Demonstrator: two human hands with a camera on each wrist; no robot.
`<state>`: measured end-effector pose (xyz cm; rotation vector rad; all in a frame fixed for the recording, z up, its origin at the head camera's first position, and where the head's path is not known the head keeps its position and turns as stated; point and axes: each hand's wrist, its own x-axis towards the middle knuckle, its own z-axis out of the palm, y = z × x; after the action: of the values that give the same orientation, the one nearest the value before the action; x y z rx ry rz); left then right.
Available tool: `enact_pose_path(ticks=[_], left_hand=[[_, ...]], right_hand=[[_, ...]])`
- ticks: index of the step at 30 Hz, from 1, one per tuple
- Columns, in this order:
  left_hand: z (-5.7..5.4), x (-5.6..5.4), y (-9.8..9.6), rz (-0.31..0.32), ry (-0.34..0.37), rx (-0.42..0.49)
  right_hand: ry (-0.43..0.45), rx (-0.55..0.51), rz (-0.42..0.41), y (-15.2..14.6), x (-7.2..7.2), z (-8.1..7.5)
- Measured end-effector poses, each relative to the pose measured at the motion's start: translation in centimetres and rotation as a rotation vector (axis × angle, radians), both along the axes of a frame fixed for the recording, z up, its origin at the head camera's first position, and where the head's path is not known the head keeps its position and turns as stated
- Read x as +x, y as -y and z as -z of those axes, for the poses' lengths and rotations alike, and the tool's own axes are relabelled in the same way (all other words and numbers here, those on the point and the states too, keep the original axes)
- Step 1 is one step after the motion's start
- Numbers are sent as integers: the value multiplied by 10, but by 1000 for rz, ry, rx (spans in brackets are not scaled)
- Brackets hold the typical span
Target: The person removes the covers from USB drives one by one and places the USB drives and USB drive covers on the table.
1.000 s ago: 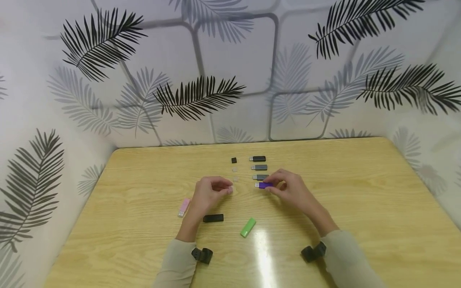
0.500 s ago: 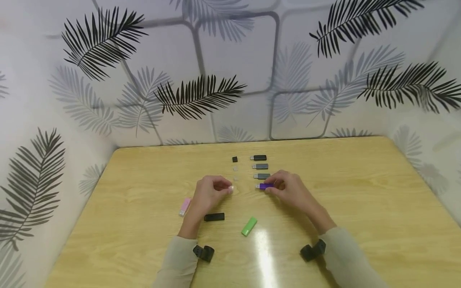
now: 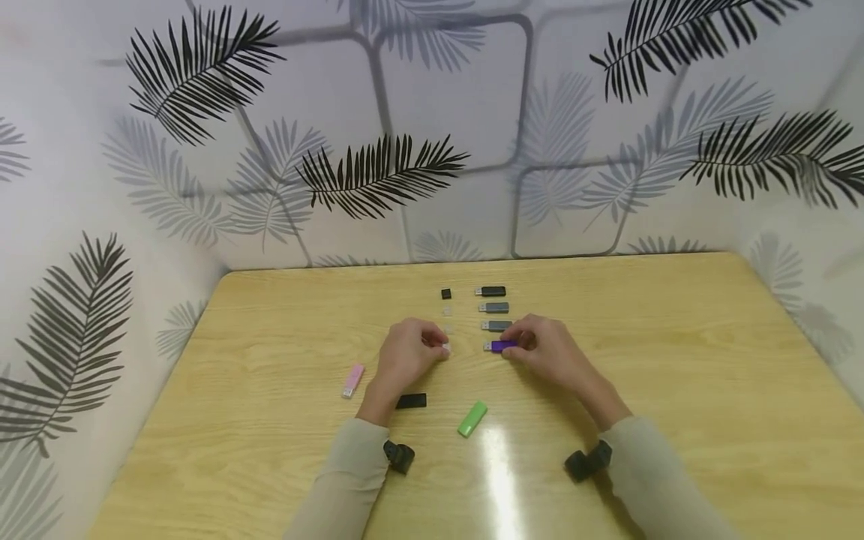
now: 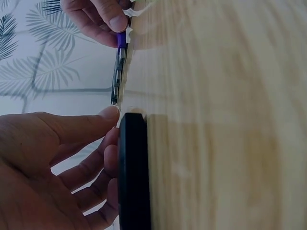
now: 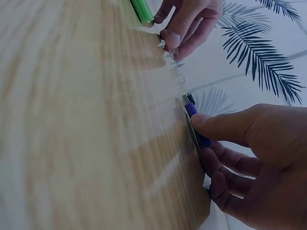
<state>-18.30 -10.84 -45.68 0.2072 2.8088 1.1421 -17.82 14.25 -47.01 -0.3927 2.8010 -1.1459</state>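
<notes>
In the head view my right hand (image 3: 550, 351) pinches a purple USB stick (image 3: 498, 346) between thumb and finger, low at the table, its metal plug pointing left. My left hand (image 3: 407, 352) pinches a small clear cap (image 5: 172, 52) at its fingertips, to the left of that plug and apart from it. Beyond the purple stick lie a grey USB stick (image 3: 497, 326), another grey stick (image 3: 496, 307) and a black stick (image 3: 494, 291), stacked in a column with plugs to the left. Left of them are a black cap (image 3: 446, 294) and clear caps (image 3: 447, 310) in a matching column.
On the wooden table (image 3: 648, 315) a pink USB stick (image 3: 353, 380) lies left of my left forearm. A black stick (image 3: 412, 400) is partly hidden by that forearm, and a green stick (image 3: 472, 419) lies between the arms. A patterned wall (image 3: 459, 202) rises behind the table.
My left hand has moved slightly forward and to the right with the clear cap. My right hand stays in place on the purple USB stick. The head view has shifted a little.
</notes>
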Motion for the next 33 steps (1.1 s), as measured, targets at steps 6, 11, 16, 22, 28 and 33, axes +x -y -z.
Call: enact_pose_path(ticks=[6, 11, 16, 22, 28, 33], left_hand=[[-3, -2, -4, -14, 9, -32], [-2, -1, -7, -4, 12, -41], [-1, -1, -8, 2, 1, -41], [0, -1, -8, 5, -7, -49], [-1, 0, -6, 6, -6, -34], [-1, 2, -3, 13, -4, 23]], right_hand=[[11, 2, -1, 0, -2, -1], [19, 10, 2, 0, -1, -1], [23, 30, 7, -1, -1, -1], [18, 19, -5, -2, 0, -1], [2, -2, -3, -2, 1, -1], [-15, -46, 33, -6, 2, -4]])
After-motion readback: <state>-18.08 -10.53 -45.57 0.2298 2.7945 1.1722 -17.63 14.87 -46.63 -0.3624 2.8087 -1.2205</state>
